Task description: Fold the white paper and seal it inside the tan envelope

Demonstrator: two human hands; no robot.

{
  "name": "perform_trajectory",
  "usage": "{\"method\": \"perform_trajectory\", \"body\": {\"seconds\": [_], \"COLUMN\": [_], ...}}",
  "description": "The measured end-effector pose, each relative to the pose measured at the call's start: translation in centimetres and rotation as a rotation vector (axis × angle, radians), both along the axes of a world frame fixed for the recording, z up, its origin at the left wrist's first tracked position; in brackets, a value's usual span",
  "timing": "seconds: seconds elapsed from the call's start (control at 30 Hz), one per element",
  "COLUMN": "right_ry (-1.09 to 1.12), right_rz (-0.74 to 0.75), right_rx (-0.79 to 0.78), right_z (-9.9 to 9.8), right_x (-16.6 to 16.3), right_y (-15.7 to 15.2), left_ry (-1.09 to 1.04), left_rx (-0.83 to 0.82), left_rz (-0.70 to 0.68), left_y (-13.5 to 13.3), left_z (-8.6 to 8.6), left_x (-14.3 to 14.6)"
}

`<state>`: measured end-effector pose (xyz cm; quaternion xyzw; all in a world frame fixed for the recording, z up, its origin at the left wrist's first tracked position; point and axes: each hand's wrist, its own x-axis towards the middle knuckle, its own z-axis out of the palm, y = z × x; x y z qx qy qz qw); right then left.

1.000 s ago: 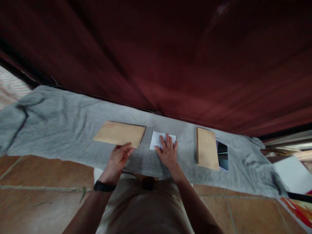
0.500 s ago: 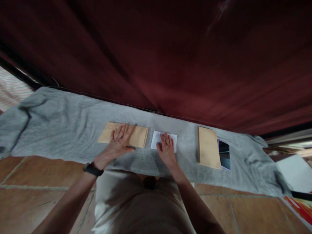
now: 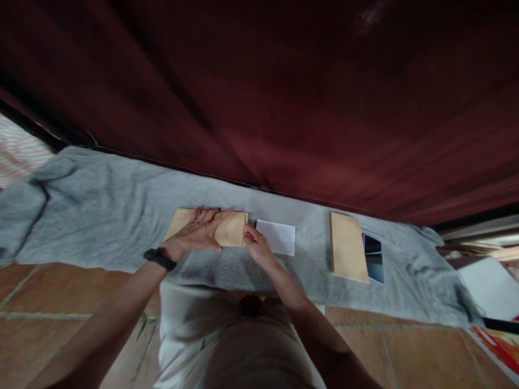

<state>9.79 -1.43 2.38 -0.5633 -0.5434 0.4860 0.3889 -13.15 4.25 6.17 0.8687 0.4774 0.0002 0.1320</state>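
A brown envelope (image 3: 234, 229) lies flat on a grey cloth (image 3: 101, 210) in front of me. My left hand (image 3: 195, 233), with a black watch on the wrist, rests flat on top of it with the fingers stretched out. My right hand (image 3: 255, 247) is at the envelope's right end, its fingers curled and pinching that edge. A folded white paper (image 3: 279, 236) lies just right of the envelope, uncovered and untouched.
Further right on the cloth are a second brown envelope (image 3: 347, 246), lying lengthwise, and a dark phone (image 3: 372, 258) beside it. A dark red curtain (image 3: 284, 97) hangs behind the cloth. Tiled floor lies in front, and a white sheet (image 3: 488, 286) is at far right.
My left hand slid onto the brown envelope and lies flat on it. My right hand left the white paper and moved left to the envelope's right edge.
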Motion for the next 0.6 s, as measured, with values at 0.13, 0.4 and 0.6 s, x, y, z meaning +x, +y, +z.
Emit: {"method": "perform_trajectory", "body": {"seconds": [0.13, 0.4, 0.6], "right_ry": [0.057, 0.335, 0.376], "right_rz": [-0.023, 0.126, 0.263], "right_rx": [-0.009, -0.275, -0.378], "right_z": [0.4, 1.9, 2.5], "right_x": [0.7, 3.4, 5.2], "right_y": [-0.4, -1.9, -2.2], "left_ry": [-0.054, -0.184, -0.228], "left_rx": [0.028, 0.034, 0.123], "left_rz": [0.010, -0.084, -0.172], "left_y": [-2.0, -4.4, -5.3], "left_z": [0.0, -0.7, -0.5], "left_x": [0.6, 2.5, 3.3]}}
